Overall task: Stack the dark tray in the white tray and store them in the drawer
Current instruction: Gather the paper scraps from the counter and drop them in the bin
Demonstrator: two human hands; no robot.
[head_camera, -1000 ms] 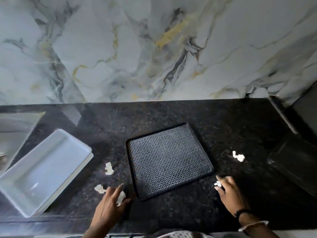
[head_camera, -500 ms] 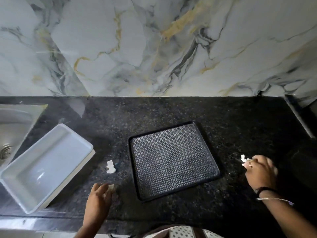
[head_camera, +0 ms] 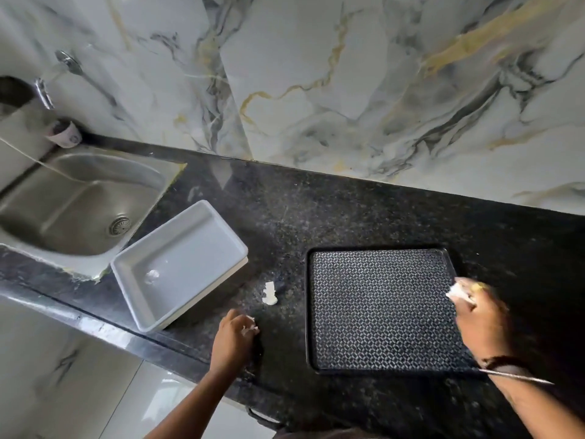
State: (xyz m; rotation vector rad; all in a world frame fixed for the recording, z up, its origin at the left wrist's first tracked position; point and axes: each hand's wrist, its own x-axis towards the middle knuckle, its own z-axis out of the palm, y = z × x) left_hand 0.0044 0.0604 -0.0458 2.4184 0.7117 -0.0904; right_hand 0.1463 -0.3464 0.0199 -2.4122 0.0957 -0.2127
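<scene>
A black speckled stone counter runs below a marbled wall, with a steel sink set in at the left. The flat dark rectangular tray with a woven pattern lies on the counter, well apart from the deep white plastic tray beside the sink. The right hand pinches a white scrap at the dark tray's right edge, the left hand is closed on white bits, and a loose white crumpled scrap lies between the trays.

Dark patterned tray flat on the counter, well apart from the empty, skewed white tray.
</scene>
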